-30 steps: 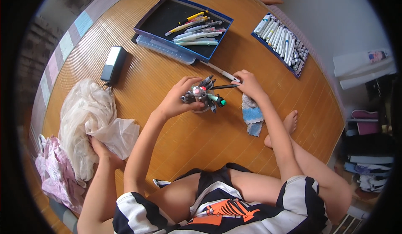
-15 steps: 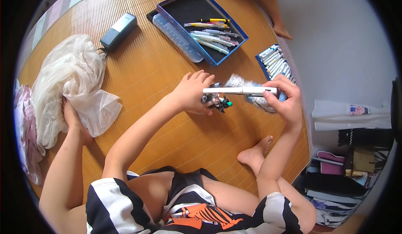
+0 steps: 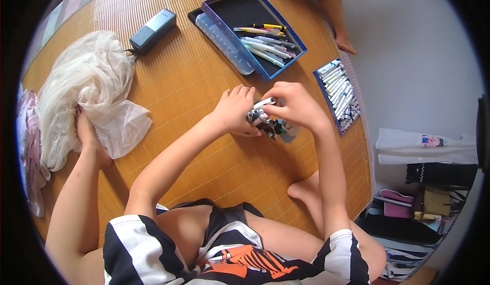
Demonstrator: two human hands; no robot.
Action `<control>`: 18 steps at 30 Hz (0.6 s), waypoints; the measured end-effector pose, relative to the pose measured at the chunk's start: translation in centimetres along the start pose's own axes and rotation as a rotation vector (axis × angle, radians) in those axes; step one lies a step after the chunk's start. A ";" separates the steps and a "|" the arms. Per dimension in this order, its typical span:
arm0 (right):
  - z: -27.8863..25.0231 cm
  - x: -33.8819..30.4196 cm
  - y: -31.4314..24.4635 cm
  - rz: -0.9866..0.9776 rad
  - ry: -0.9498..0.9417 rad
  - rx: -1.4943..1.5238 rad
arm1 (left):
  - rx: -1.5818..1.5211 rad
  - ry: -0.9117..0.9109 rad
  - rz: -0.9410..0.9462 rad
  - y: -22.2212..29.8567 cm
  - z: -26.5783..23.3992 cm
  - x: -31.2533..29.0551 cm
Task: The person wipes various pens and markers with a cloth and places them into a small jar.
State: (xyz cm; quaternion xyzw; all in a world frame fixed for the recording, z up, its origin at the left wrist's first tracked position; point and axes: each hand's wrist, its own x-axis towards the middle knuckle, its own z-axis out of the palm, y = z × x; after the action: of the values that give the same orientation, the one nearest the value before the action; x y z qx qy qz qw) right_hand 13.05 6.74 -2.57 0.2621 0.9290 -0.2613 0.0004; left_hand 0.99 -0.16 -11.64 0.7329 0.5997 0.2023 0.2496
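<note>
My left hand (image 3: 237,110) is wrapped round the side of a cluster of upright pens (image 3: 266,126), dark and light ones seen from their ends. Whether a holder stands round them is hidden by the hand. My right hand (image 3: 296,105) pinches a white marker (image 3: 266,103) at the top of that cluster, tilted, its near end among the other pens. Under the right wrist shows a bit of a greyish fuzzy thing (image 3: 290,132), mostly covered.
A blue-rimmed box (image 3: 301,50) with several pens lies ahead, a clear plastic case (image 3: 224,42) beside it. At right is a tray of white markers (image 3: 339,96). A dark blue device (image 3: 153,31) and sheer cream cloth (image 3: 87,81) lie left. Another person's leg (image 3: 339,25) shows far right.
My right hand has moved left with the white marker, from above the fuzzy thing to the pen cluster, and the marker has turned from level to tilted. My left hand stays on the cluster.
</note>
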 end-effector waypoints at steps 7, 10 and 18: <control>1.6 1.0 0.4 0.089 -0.071 0.306 | -0.222 0.062 0.073 -1.2 0.2 -0.7; 1.6 1.8 0.5 -0.032 -0.093 0.108 | -0.307 0.123 0.094 -1.6 1.0 -0.3; -1.1 -0.1 0.3 0.086 -0.088 -0.254 | -0.125 0.320 0.196 0.0 0.5 -0.5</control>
State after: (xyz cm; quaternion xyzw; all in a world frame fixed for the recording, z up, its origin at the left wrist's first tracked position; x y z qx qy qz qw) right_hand 13.45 7.45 -1.72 0.2879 0.9416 -0.1527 0.0854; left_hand 1.24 -0.73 -12.03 0.7295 0.5437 0.3763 0.1752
